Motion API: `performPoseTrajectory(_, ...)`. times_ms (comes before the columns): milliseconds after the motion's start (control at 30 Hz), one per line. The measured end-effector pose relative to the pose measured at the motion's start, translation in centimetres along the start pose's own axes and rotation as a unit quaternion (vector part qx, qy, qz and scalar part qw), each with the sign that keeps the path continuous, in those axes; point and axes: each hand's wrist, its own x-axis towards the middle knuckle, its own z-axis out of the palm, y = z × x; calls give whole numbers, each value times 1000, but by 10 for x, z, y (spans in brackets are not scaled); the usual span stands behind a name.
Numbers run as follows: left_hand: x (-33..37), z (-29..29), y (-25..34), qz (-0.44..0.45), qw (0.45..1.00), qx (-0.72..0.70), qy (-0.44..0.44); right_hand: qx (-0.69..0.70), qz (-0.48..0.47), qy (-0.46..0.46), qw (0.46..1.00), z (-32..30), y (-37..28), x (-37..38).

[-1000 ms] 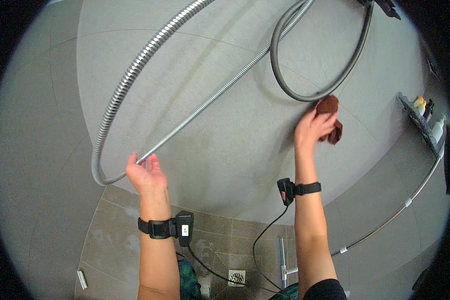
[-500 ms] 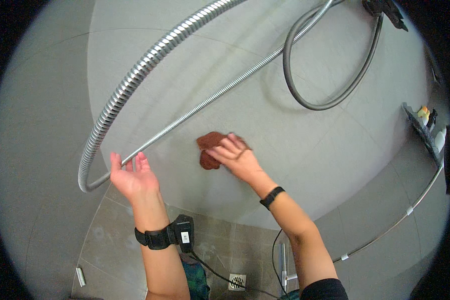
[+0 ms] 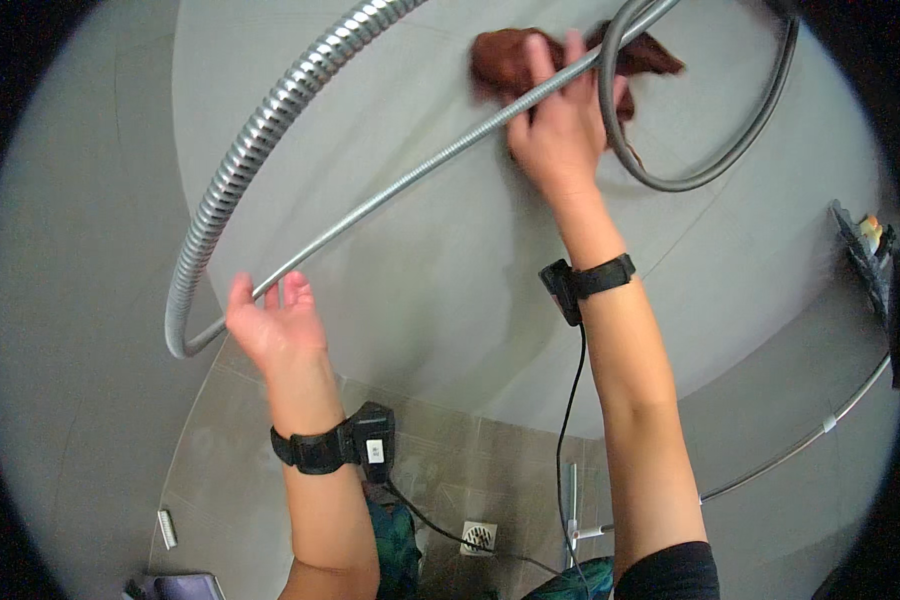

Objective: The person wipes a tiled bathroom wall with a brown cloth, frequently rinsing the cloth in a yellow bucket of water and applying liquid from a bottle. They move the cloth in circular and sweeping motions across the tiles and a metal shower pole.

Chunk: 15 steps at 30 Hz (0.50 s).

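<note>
A silver ribbed metal hose runs slantwise in front of a grey wall and bends back up in a large loop at the left. My left hand holds the hose near its low bend, palm up with the fingers curled around it. Higher up, my right hand presses a reddish-brown cloth against the wall, fingers spread. The hose crosses in front of these fingers, and the hand hides part of the cloth. A dark grey hose loops just right of my right hand.
At the right stands a dark shelf with small items. A thin metal pipe curves along the lower right. Below lie a tiled floor with a square drain, a short silver coil and a purple object. Black cables hang from wrist straps.
My right hand and the brown cloth have moved up and to the right along the wall, behind the hose. My left hand keeps its hold and has shifted only slightly in view.
</note>
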Motion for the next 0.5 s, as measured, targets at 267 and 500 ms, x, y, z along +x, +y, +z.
performPoseTrajectory(267,-5,-41,-7,-4,999,37,32,259,-180,-229,921,8,-138,-275)
performPoseTrajectory(500,27,-34,-17,-29,999,31,16,235,-221,-425,846,-16,-149,-540)
